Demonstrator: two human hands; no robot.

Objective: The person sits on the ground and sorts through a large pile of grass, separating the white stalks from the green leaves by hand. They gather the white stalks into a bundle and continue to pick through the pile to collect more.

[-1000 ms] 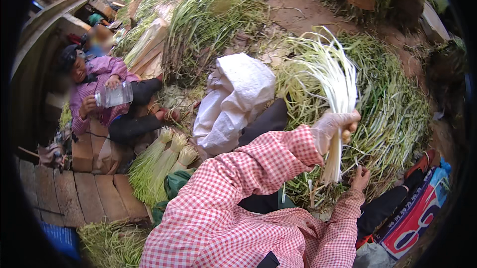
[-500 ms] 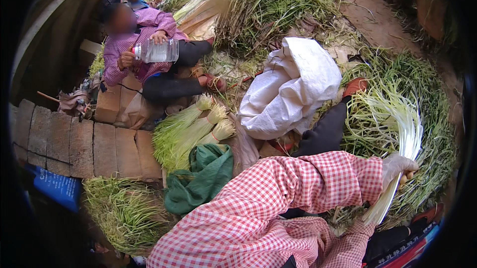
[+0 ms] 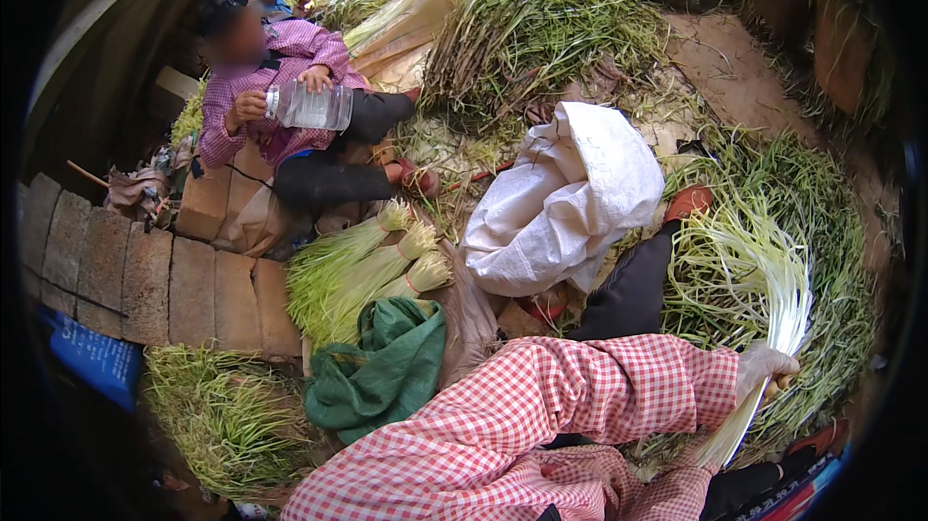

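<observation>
My left hand (image 3: 766, 372), in a thin whitish glove, is closed around a bunch of pale chives (image 3: 790, 299) at the right. The white stalks stand above the fist, and their yellow-green leaves fan out to the upper left. The lower ends run down past the red-checked cuff of my right arm (image 3: 672, 497). My right hand does not show; it is hidden around those lower ends. Beneath and beyond the bunch spreads a large heap of loose green chives (image 3: 839, 231).
A white woven sack (image 3: 561, 202) lies left of my leg. Several tied chive bundles (image 3: 362, 274) rest beside a green cloth (image 3: 382, 366). A row of bricks (image 3: 155, 279) runs left. Opposite sits a person (image 3: 290, 47) holding a clear plastic jar (image 3: 314, 107). More greens (image 3: 551, 18) pile behind.
The view has shifted slightly. My left hand, still gripping the chives, sits a little lower and further left in the picture. Red by the other person's jar mouth no longer shows.
</observation>
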